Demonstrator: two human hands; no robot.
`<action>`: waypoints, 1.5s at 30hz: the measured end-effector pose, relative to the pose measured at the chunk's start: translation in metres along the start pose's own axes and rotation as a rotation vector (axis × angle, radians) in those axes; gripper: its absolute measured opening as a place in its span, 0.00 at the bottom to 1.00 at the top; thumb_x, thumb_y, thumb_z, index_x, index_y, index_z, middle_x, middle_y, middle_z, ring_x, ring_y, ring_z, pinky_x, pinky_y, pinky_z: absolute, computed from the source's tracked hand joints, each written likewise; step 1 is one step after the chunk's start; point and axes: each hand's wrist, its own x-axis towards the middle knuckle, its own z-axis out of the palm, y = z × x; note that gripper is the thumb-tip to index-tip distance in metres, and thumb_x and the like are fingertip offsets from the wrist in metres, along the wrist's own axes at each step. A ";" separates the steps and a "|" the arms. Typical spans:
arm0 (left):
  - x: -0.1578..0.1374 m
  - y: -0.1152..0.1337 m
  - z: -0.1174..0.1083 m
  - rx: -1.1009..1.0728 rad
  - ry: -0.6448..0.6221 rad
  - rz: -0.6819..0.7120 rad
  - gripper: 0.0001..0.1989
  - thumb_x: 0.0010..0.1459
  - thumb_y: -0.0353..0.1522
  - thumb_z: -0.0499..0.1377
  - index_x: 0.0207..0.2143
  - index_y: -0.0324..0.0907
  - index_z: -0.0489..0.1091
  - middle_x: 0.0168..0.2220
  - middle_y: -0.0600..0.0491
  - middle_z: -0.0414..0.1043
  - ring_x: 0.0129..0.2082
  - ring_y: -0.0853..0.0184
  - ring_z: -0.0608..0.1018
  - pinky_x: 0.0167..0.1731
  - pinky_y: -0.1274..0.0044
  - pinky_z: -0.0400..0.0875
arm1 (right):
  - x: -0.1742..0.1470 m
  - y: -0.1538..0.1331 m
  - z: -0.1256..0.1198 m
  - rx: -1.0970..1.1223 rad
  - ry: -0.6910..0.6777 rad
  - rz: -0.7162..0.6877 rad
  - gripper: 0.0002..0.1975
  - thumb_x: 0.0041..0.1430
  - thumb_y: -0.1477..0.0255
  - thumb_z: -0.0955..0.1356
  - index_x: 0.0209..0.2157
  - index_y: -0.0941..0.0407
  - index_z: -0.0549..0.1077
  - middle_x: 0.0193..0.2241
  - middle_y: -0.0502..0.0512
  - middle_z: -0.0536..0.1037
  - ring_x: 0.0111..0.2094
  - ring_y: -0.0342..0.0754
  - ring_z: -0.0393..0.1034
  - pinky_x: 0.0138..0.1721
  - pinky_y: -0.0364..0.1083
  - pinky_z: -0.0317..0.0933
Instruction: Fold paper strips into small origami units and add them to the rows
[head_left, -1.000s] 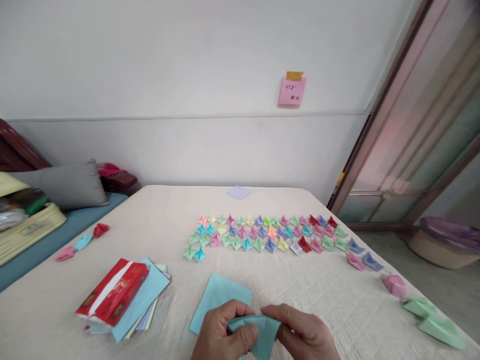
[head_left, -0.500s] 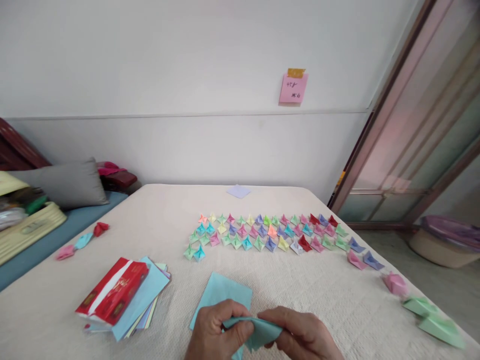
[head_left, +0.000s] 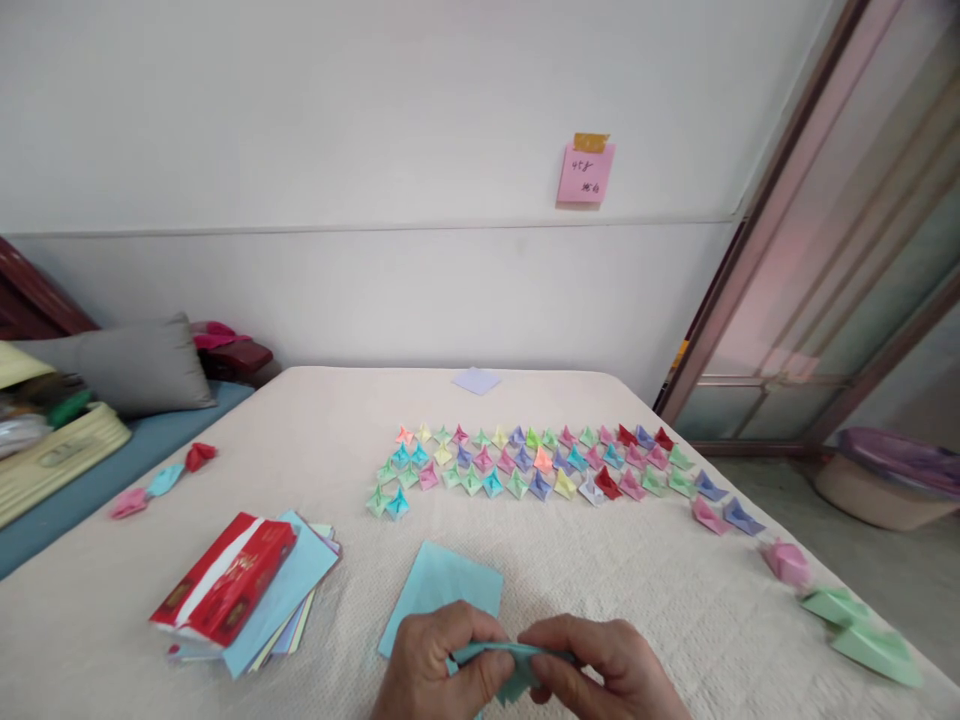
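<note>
Between my hands, low in the middle of the view, is a small folded piece of blue paper. My left hand pinches its left end, the thumb lying on the near face. On the right end, the thumb and fingers of my right hand are closed on the paper too. Its lower part is partly hidden by the fingers. Beneath and behind my left hand, a flat sheet of blue paper rests on the cloth-covered surface.
Rows of small folded paper boats in many colours stand beyond my hands. To the left, a red tissue pack lies on a stack of coloured paper. Green folded papers sit near the right edge. A lilac sheet lies by the wall.
My right thumb has come over the near face of the folded blue paper, and both thumbs are now closer together. The paper's upper edge looks flatter. Everything else stays in place.
</note>
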 end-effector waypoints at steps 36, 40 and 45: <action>0.000 0.004 -0.004 -0.109 -0.073 -0.043 0.17 0.52 0.45 0.59 0.29 0.40 0.68 0.20 0.57 0.62 0.22 0.70 0.63 0.22 0.80 0.57 | -0.001 0.006 0.001 -0.096 0.184 -0.124 0.11 0.57 0.68 0.67 0.23 0.54 0.76 0.20 0.50 0.72 0.24 0.44 0.67 0.27 0.42 0.59; 0.000 0.008 -0.007 -0.072 -0.079 -0.054 0.16 0.56 0.43 0.55 0.26 0.39 0.69 0.20 0.55 0.66 0.21 0.69 0.67 0.23 0.80 0.59 | -0.001 0.004 -0.001 -0.122 0.175 -0.150 0.11 0.58 0.69 0.67 0.24 0.55 0.76 0.21 0.50 0.73 0.24 0.44 0.68 0.27 0.41 0.59; -0.001 0.008 -0.005 -0.017 -0.043 -0.034 0.17 0.58 0.42 0.54 0.26 0.39 0.69 0.19 0.55 0.67 0.21 0.69 0.67 0.23 0.80 0.59 | -0.001 0.004 0.001 -0.048 0.201 -0.087 0.11 0.56 0.70 0.68 0.21 0.55 0.75 0.20 0.49 0.72 0.23 0.44 0.67 0.26 0.41 0.59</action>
